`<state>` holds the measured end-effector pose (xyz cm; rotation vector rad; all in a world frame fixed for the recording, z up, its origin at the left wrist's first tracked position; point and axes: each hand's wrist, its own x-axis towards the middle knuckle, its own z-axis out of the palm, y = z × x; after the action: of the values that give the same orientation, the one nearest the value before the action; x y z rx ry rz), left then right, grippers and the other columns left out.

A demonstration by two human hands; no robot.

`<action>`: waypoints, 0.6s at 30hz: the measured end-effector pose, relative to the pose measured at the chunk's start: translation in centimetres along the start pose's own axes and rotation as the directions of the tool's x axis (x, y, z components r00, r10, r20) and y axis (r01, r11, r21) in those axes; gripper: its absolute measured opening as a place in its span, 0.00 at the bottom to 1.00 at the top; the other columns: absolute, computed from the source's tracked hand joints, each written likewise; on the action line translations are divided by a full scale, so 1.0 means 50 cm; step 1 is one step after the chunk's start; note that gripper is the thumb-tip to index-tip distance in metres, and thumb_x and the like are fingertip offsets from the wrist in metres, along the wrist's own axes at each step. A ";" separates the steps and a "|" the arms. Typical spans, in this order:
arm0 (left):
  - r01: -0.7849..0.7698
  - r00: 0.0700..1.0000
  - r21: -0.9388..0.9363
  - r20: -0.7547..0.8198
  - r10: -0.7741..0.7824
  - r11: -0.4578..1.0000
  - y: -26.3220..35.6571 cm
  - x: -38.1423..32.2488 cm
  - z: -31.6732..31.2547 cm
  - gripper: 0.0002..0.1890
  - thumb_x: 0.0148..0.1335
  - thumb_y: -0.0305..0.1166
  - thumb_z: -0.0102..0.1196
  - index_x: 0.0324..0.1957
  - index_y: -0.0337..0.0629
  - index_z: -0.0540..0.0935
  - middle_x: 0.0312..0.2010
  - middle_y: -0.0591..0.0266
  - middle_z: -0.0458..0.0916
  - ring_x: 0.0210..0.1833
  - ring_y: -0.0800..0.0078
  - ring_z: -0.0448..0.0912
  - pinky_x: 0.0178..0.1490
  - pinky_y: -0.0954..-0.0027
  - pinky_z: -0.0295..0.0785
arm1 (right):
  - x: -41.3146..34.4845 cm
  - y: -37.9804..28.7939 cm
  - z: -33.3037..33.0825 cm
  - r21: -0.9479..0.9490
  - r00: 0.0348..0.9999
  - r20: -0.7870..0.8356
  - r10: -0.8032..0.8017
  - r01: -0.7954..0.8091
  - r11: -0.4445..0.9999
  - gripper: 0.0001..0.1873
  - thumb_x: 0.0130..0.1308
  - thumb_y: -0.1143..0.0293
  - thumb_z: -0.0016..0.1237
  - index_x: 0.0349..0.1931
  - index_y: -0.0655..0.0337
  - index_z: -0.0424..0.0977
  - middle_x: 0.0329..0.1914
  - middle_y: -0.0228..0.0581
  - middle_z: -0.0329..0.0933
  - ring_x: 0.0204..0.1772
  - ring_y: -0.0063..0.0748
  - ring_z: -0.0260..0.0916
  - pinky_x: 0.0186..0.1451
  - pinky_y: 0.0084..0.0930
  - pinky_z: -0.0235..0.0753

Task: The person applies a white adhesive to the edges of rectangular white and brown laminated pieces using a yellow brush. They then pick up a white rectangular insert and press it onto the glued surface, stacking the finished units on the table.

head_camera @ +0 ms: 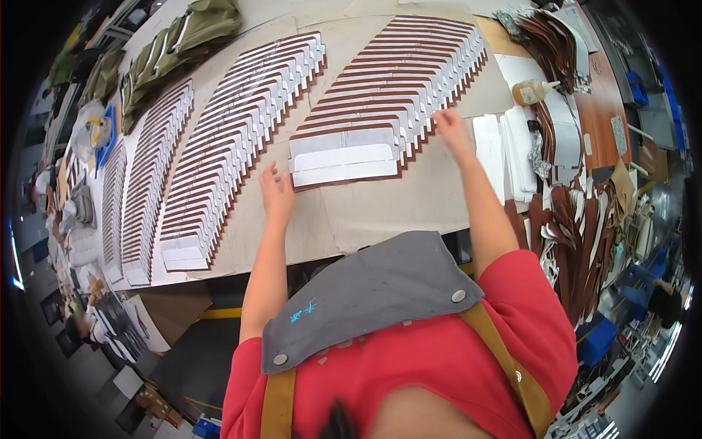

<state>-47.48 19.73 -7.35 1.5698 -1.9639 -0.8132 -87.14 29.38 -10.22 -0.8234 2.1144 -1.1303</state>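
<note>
A long overlapping row of brown-edged panels point(378, 101), faced with grey-white backing, fans away from me across the table. The nearest panel point(343, 151) lies flat with a white strip point(345, 164) along its lower part. My left hand point(277, 192) is just off that panel's left end, fingers apart and nothing in them. By the row's stepped right edge is my right hand point(452, 131), its fingers bent inward close to the panel corners. Whether those fingertips touch or pinch a corner is not clear.
More fanned rows point(247, 120) of similar panels spread to the left. Olive fabric pieces point(175, 52) lie at the far left. On the right are a glue bottle point(532, 91), white strips point(518, 151), a brown panel stack point(562, 129) and hanging brown strips point(576, 230).
</note>
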 end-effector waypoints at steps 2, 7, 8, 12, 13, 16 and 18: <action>0.041 0.999 -0.030 0.029 -0.040 0.999 -0.041 -0.025 -0.044 0.18 0.57 0.31 0.48 0.50 0.38 0.66 0.42 0.54 0.66 0.40 0.65 0.70 0.41 0.66 0.69 | -0.016 0.006 -0.034 0.083 0.994 -0.073 0.083 -0.077 0.994 0.09 0.58 0.65 0.45 0.31 0.62 0.73 0.21 0.32 0.70 0.25 0.22 0.65 0.31 0.21 0.65; -0.001 0.999 0.049 0.053 -0.002 0.999 -0.161 -0.062 -0.138 0.16 0.52 0.27 0.50 0.44 0.35 0.69 0.35 0.55 0.67 0.36 0.67 0.68 0.41 0.68 0.66 | -0.160 0.040 -0.087 0.028 0.954 -0.258 0.154 -0.152 0.988 0.06 0.58 0.69 0.44 0.30 0.61 0.73 0.19 0.26 0.65 0.22 0.15 0.58 0.25 0.14 0.60; 0.018 0.998 0.043 0.067 -0.021 0.999 -0.179 -0.064 -0.147 0.14 0.51 0.26 0.50 0.40 0.33 0.69 0.33 0.56 0.68 0.34 0.68 0.67 0.39 0.70 0.66 | -0.191 0.102 -0.080 0.060 0.955 -0.277 0.103 -0.090 0.994 0.06 0.59 0.69 0.42 0.30 0.60 0.73 0.22 0.29 0.69 0.25 0.19 0.62 0.29 0.17 0.65; -0.044 0.986 -0.239 0.148 0.081 0.970 -0.258 -0.121 -0.209 0.06 0.49 0.21 0.43 0.23 0.36 0.60 0.21 0.61 0.58 0.25 0.70 0.59 0.31 0.70 0.59 | -0.291 0.020 0.085 -0.053 0.909 -0.379 0.171 -0.206 0.977 0.08 0.53 0.65 0.49 0.30 0.57 0.71 0.23 0.34 0.71 0.28 0.25 0.67 0.32 0.26 0.69; -0.093 0.977 -0.065 0.189 0.104 0.994 -0.255 -0.128 -0.229 0.04 0.48 0.20 0.41 0.23 0.36 0.60 0.20 0.59 0.57 0.25 0.67 0.58 0.30 0.69 0.59 | -0.318 -0.026 0.129 -0.076 0.923 -0.350 0.162 -0.200 0.977 0.08 0.51 0.67 0.48 0.31 0.57 0.70 0.20 0.43 0.71 0.29 0.34 0.71 0.35 0.29 0.70; -0.137 0.926 -0.183 0.326 0.191 0.974 -0.363 -0.142 -0.236 0.06 0.44 0.21 0.43 0.23 0.36 0.61 0.20 0.57 0.58 0.23 0.64 0.58 0.29 0.67 0.59 | -0.415 -0.109 0.221 -0.208 0.961 -0.244 0.132 -0.185 0.960 0.14 0.45 0.75 0.43 0.37 0.55 0.70 0.24 0.43 0.71 0.30 0.38 0.70 0.34 0.35 0.69; 0.050 0.888 -0.267 0.453 0.079 0.963 -0.402 -0.136 -0.254 0.06 0.44 0.22 0.45 0.23 0.39 0.62 0.17 0.58 0.61 0.21 0.66 0.61 0.27 0.68 0.60 | -0.444 -0.150 0.244 -0.214 0.971 -0.230 0.069 -0.120 0.969 0.14 0.45 0.77 0.42 0.35 0.55 0.70 0.22 0.39 0.69 0.27 0.33 0.68 0.30 0.33 0.66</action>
<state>-23.41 21.30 -12.89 1.2767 -2.0558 -1.4948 -62.34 36.63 -4.69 -0.7145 2.4755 -0.9805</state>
